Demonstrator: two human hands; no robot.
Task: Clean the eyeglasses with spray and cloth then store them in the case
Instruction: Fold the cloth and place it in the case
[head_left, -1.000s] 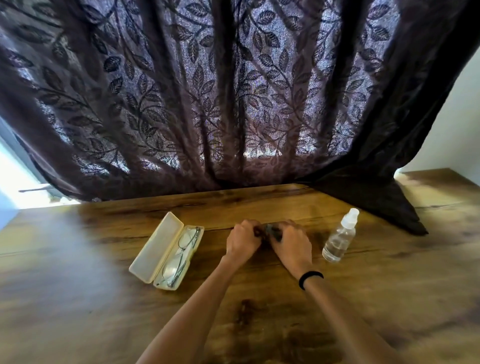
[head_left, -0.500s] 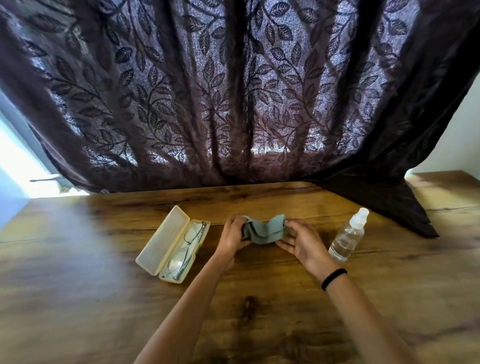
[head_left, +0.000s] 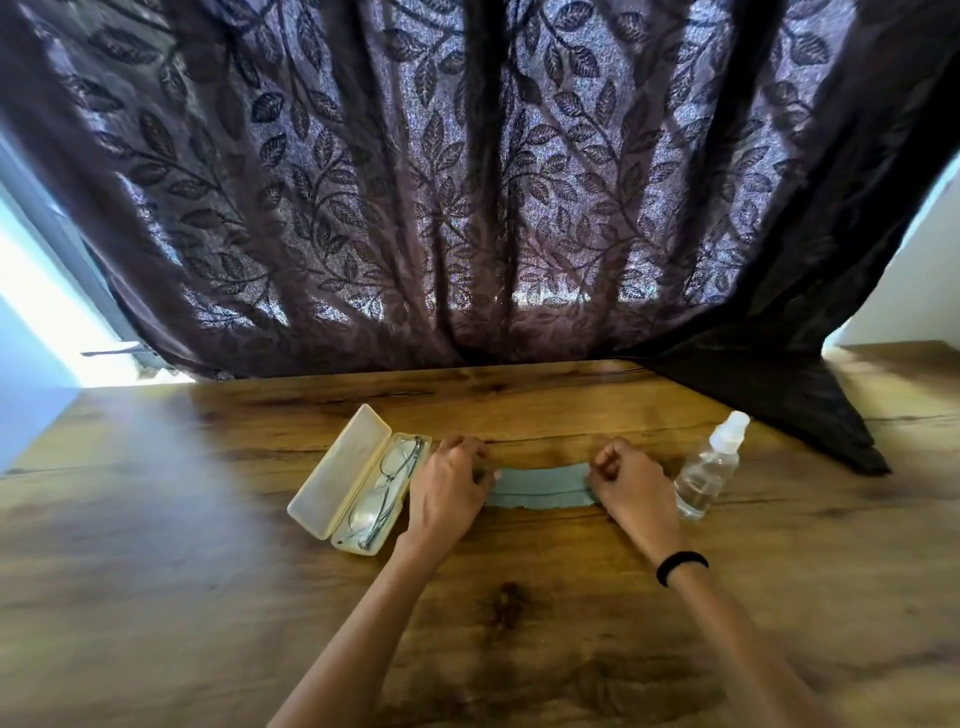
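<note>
Now, farthest left: open cream plastic glasses case (head_left: 340, 480), lid laid back flat on the brown wood-grain table (head_left: 156, 571). The thin metal-framed eyeglasses (head_left: 387, 491) lie folded in its tray, untouched. No cleaning has begun on them.

Just right of the case, the left hand (head_left: 447, 493) sits curled, fingers pinched closed on the left edge of the pale grey-green cleaning cloth (head_left: 540, 486). Its wrist side is close beside the case rim; contact cannot be told.

Change since a second ago: then both hands were bunched together over a small dark wad; half a second ago the cloth hung crumpled between them; now it is drawn out wide and flat, a shallow band stretched between the two hands, low over the table or resting on it.

Right hand (head_left: 631, 480) mirrors the left, fingers closed on the cloth's right edge, a black band (head_left: 681, 566) at the wrist.

Farthest right, the small clear plastic spray bottle with a white nozzle (head_left: 709, 470) stands upright just beside the right hand, apart from it.

Dark leaf-patterned curtain (head_left: 467, 182) hangs behind, its hem spilling onto the table's far right.

Judgement: cloth is unfolded and ready; preparation stage only. Next likely needs one hand freed to lift the eyeglasses or the bottle.
</note>
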